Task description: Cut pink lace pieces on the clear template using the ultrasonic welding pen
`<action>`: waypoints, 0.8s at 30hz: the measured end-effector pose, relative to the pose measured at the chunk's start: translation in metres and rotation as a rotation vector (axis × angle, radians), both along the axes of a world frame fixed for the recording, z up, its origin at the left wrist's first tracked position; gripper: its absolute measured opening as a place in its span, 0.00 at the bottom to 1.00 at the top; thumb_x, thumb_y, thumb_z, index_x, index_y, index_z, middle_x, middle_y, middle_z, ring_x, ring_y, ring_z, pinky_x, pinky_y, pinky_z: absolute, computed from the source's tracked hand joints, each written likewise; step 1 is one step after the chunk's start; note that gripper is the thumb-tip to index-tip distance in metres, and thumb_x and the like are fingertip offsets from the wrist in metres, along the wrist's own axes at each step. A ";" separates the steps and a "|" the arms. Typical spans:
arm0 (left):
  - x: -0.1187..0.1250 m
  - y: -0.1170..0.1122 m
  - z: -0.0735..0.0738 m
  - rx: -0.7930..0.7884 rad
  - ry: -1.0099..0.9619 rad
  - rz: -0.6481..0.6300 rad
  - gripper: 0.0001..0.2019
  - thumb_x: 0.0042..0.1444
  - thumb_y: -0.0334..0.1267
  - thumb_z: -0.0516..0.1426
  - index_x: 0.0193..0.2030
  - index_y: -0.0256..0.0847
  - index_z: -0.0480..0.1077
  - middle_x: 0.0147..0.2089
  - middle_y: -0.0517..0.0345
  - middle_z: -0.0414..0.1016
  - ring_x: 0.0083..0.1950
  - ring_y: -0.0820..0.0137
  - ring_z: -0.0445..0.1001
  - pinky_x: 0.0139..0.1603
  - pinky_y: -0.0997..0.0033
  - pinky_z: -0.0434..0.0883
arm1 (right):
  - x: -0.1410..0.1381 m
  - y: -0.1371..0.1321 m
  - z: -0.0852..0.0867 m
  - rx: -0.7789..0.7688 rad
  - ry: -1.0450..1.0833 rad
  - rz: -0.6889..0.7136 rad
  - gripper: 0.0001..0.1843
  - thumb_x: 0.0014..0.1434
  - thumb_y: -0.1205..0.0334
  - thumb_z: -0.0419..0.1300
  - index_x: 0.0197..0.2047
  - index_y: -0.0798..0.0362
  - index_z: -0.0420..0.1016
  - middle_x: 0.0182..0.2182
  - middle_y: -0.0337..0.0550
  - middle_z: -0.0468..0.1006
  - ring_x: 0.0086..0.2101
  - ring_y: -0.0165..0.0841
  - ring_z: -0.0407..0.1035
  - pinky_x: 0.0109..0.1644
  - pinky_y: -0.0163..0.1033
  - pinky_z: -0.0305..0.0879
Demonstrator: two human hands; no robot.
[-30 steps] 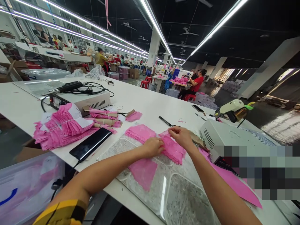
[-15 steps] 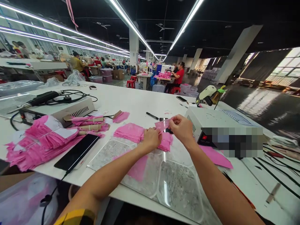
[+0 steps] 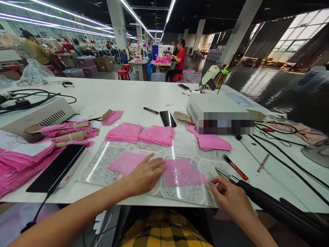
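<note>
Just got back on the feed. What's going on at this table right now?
A person is working at a white table. Their left hand lies flat and open across two pink lace pieces spread side by side on a clear plate. The right hand is at a black-handled tool with a metal tip, near the plate's right edge; whether it grips the tool cannot be told. Two stacks of pink lace sit behind the plate.

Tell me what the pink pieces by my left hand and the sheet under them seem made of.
Pink pieces: thin lace-like fabric, matte, with an openwork pattern you can see through. Sheet: clear glass or acrylic, glossy, mirroring the ceiling lights.
</note>
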State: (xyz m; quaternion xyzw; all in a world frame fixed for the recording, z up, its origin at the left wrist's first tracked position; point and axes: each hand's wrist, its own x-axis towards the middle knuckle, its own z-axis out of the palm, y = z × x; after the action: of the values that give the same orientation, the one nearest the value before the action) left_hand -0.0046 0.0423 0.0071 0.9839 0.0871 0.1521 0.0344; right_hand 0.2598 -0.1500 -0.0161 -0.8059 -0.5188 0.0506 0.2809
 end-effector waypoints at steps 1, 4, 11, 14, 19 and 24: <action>-0.013 0.005 0.003 0.010 -0.003 0.026 0.16 0.68 0.33 0.48 0.59 0.39 0.68 0.60 0.48 0.72 0.63 0.62 0.68 0.70 0.50 0.56 | 0.000 -0.002 0.003 0.047 -0.027 0.036 0.13 0.60 0.50 0.56 0.30 0.48 0.73 0.15 0.32 0.68 0.16 0.28 0.62 0.20 0.34 0.57; -0.051 0.010 0.005 0.045 0.036 0.170 0.19 0.70 0.39 0.47 0.65 0.39 0.63 0.67 0.46 0.65 0.69 0.58 0.62 0.70 0.48 0.57 | -0.004 0.008 0.013 0.272 -0.124 0.236 0.10 0.63 0.55 0.55 0.41 0.48 0.77 0.27 0.38 0.78 0.26 0.29 0.72 0.30 0.33 0.68; -0.073 -0.036 -0.026 0.144 0.182 0.382 0.32 0.69 0.54 0.46 0.73 0.39 0.49 0.73 0.48 0.51 0.73 0.50 0.50 0.69 0.44 0.54 | -0.001 0.044 -0.013 0.412 -0.451 0.519 0.17 0.66 0.55 0.53 0.54 0.48 0.74 0.52 0.44 0.77 0.53 0.40 0.70 0.55 0.47 0.68; -0.059 -0.051 -0.036 0.179 0.158 0.424 0.34 0.67 0.57 0.45 0.73 0.39 0.48 0.73 0.49 0.51 0.74 0.51 0.47 0.70 0.45 0.49 | 0.008 0.038 -0.029 0.405 -0.493 0.502 0.18 0.66 0.54 0.52 0.53 0.50 0.74 0.51 0.45 0.78 0.54 0.42 0.69 0.56 0.48 0.67; -0.041 -0.062 -0.036 0.221 0.113 0.408 0.38 0.65 0.61 0.46 0.73 0.37 0.47 0.73 0.48 0.52 0.75 0.50 0.44 0.71 0.46 0.47 | 0.009 0.014 -0.028 0.379 -0.515 0.392 0.16 0.65 0.56 0.54 0.51 0.53 0.75 0.47 0.48 0.79 0.48 0.41 0.72 0.56 0.48 0.66; -0.031 -0.066 -0.043 0.252 0.057 0.398 0.38 0.64 0.59 0.49 0.72 0.33 0.51 0.73 0.45 0.51 0.75 0.47 0.42 0.71 0.46 0.46 | -0.001 0.002 -0.019 0.350 -0.522 0.292 0.15 0.65 0.56 0.54 0.49 0.54 0.74 0.44 0.48 0.79 0.45 0.39 0.73 0.54 0.46 0.67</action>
State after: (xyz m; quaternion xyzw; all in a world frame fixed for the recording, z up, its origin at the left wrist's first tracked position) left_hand -0.0355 -0.0235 -0.0360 0.9477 0.2608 0.1377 -0.1217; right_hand 0.2584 -0.1482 -0.0350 -0.6486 -0.6836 -0.2074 0.2625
